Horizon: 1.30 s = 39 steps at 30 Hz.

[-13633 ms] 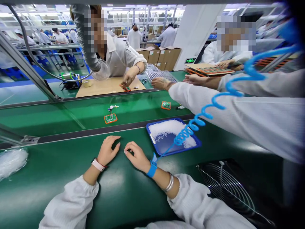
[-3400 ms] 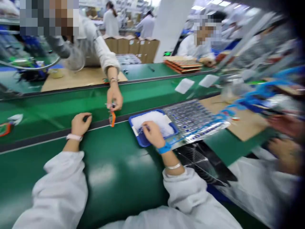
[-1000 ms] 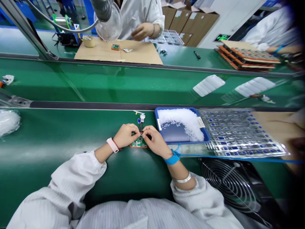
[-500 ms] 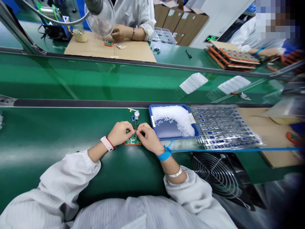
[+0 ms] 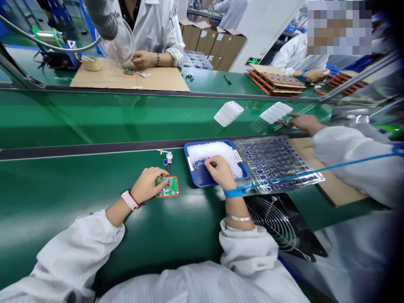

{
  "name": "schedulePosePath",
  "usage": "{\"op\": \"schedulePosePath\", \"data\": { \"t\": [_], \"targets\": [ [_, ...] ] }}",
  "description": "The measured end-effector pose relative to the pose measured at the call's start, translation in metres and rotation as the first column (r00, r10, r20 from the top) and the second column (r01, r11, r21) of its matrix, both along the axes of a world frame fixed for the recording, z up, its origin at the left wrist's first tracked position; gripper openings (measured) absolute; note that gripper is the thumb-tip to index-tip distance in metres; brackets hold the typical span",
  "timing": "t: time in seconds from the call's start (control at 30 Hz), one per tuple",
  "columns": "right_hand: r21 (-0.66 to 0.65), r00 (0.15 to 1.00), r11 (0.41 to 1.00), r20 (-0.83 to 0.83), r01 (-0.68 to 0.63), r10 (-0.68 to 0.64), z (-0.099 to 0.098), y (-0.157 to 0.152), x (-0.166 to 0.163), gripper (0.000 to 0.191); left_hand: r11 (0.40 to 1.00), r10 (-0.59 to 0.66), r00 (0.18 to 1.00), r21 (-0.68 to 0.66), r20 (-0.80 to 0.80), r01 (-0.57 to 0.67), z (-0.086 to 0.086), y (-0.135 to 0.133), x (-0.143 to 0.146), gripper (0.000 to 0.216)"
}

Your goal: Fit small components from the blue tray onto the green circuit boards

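A green circuit board (image 5: 172, 189) with an orange rim lies on the green bench. My left hand (image 5: 147, 184) is closed on its left side, thumb on top and fingers at the far edge. Wires run from the board's far edge to a white connector (image 5: 169, 158), beside a small blue-faced part (image 5: 165, 162). Over a blue tray (image 5: 202, 183) of small white pieces (image 5: 210, 149), my right hand (image 5: 222, 171) has its thumb and fingers pinched together low above the tray floor. Whatever is between those fingertips is too small to make out.
Right of the tray lie clear-wrapped rows of blue-faced parts (image 5: 268, 162), with a black fan (image 5: 277, 227) nearer me. A co-worker's arm (image 5: 344, 147) reaches in from the right. A blue wrist cord (image 5: 293, 173) crosses the parts. Another person sits across the bench divider.
My right hand has left the board and moved right to the blue tray. My left hand stays at the board, its thumb now on top. A co-worker's arm has come in at the right.
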State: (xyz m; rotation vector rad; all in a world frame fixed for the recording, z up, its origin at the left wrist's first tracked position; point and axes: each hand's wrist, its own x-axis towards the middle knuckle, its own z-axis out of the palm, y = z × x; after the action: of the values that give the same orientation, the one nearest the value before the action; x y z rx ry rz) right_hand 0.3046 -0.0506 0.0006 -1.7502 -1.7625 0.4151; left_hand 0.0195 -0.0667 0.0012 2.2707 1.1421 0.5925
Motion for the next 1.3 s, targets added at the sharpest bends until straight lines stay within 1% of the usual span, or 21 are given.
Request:
{"op": "schedulePosePath", "data": {
  "t": [0.17, 0.27, 0.33, 0.4, 0.47, 0.53, 0.6, 0.67, 0.77, 0.87, 0.97, 1.07, 1.17, 1.3],
  "targets": [
    [-0.003, 0.999, 1.000, 0.036, 0.011, -0.011, -0.004, 0.002, -0.006, 0.009, 1.000, -0.024, 1.000, -0.005, 0.002, 0.024, 0.000, -0.001, -0.002, 0.016],
    [0.001, 0.997, 1.000, 0.074, -0.026, 0.026, -0.005, 0.004, -0.003, 0.010, 0.999, -0.036, 0.999, -0.009, 0.019, 0.036, 0.000, -0.002, -0.002, 0.016],
    [0.016, 0.993, 0.998, 0.098, -0.060, 0.058, -0.003, 0.003, -0.002, 0.013, 0.999, -0.039, 0.999, -0.014, 0.034, 0.039, -0.001, -0.002, -0.002, 0.015],
    [0.057, 0.994, 0.996, 0.092, -0.070, 0.064, 0.003, 0.000, -0.007, 0.013, 0.999, -0.027, 0.998, -0.025, 0.062, 0.029, -0.001, -0.002, -0.001, 0.015],
    [0.110, 0.995, 0.989, 0.030, -0.095, 0.092, 0.012, -0.008, -0.022, 0.012, 0.999, -0.001, 0.993, -0.043, 0.114, 0.006, 0.001, -0.001, 0.000, 0.014],
    [0.138, 0.979, 0.973, -0.065, -0.184, 0.194, 0.020, -0.019, -0.046, 0.011, 0.998, 0.022, 0.983, -0.062, 0.183, -0.011, 0.003, -0.001, 0.001, 0.012],
    [0.109, 0.935, 0.944, -0.138, -0.313, 0.326, 0.024, -0.031, -0.073, 0.012, 0.997, 0.029, 0.969, -0.073, 0.245, -0.012, 0.006, -0.001, 0.002, 0.010],
    [0.066, 0.901, 0.920, -0.186, -0.387, 0.393, 0.022, -0.040, -0.095, 0.012, 0.997, 0.029, 0.959, -0.073, 0.280, -0.009, 0.009, -0.002, 0.003, 0.011],
    [0.032, 0.884, 0.914, -0.242, -0.404, 0.399, 0.013, -0.045, -0.110, 0.011, 0.997, 0.036, 0.961, -0.071, 0.275, -0.017, 0.009, -0.003, 0.004, 0.011],
    [0.018, 0.879, 0.917, -0.276, -0.399, 0.388, 0.007, -0.045, -0.110, 0.010, 0.998, 0.033, 0.971, -0.068, 0.236, -0.017, 0.007, -0.004, 0.005, 0.011],
    [0.000, 0.874, 0.912, -0.285, -0.409, 0.392, 0.005, -0.043, -0.108, 0.010, 0.998, 0.030, 0.980, -0.064, 0.197, -0.018, 0.004, -0.005, 0.005, 0.010],
    [-0.022, 0.870, 0.906, -0.289, -0.423, 0.399, 0.004, -0.042, -0.107, 0.012, 0.997, 0.055, 0.986, -0.065, 0.157, -0.045, 0.004, -0.005, 0.007, 0.011],
    [-0.042, 0.872, 0.905, -0.291, -0.423, 0.394, 0.002, -0.038, -0.107, 0.013, 0.993, 0.079, 0.990, -0.101, 0.116, -0.068, 0.007, -0.002, 0.010, 0.013],
    [-0.060, 0.877, 0.909, -0.294, -0.413, 0.379, 0.000, -0.036, -0.109, 0.015, 0.988, 0.080, 0.993, -0.139, 0.089, -0.067, 0.012, 0.001, 0.011, 0.014]
  ]
}}
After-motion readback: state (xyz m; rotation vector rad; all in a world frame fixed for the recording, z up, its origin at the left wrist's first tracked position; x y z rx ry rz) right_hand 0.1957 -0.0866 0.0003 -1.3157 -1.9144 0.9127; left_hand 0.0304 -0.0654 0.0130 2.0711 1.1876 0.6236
